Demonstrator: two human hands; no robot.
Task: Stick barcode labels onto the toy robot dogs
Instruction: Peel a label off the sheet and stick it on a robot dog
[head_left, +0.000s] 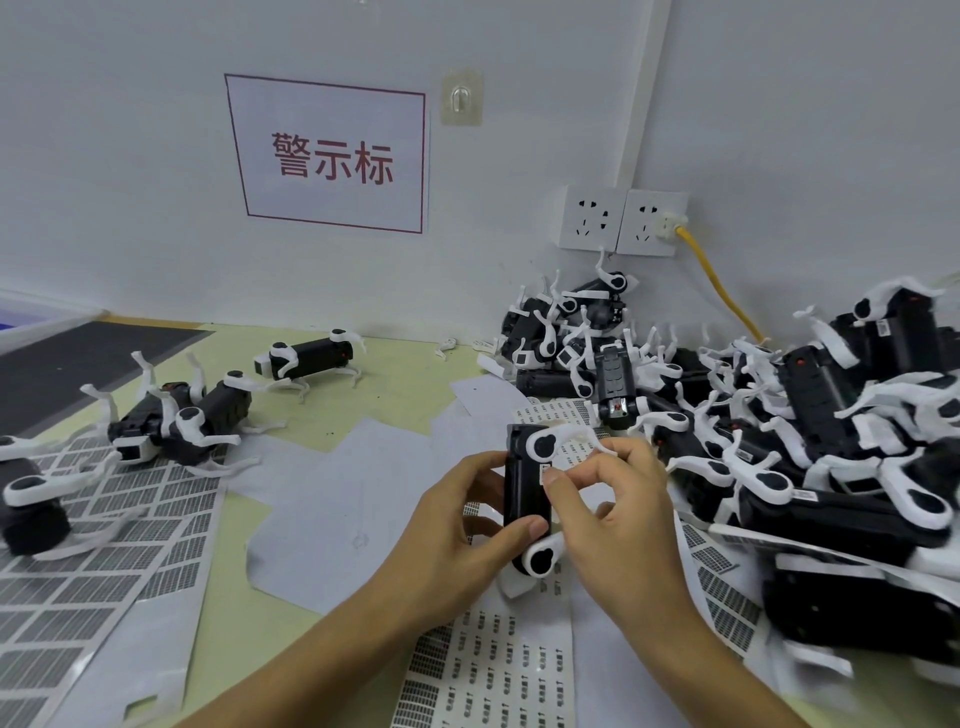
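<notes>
Left hand (457, 525) grips toy robot dog (524, 499); right hand (618, 514) pinches barcode label (546, 474).

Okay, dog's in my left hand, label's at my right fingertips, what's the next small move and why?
Probably press the label flat onto the toy dog: the left hand grips the body, and the right hand pinches the label right against its side.

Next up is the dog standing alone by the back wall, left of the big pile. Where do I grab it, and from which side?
Take the standing dog by its black body, between the white front and rear leg joints, probably coming down from above with fingers across its sides. It stands upright on thin white legs that splay outward, so they look poor to grip; the top of the body is bare. Nothing touches it.
</notes>
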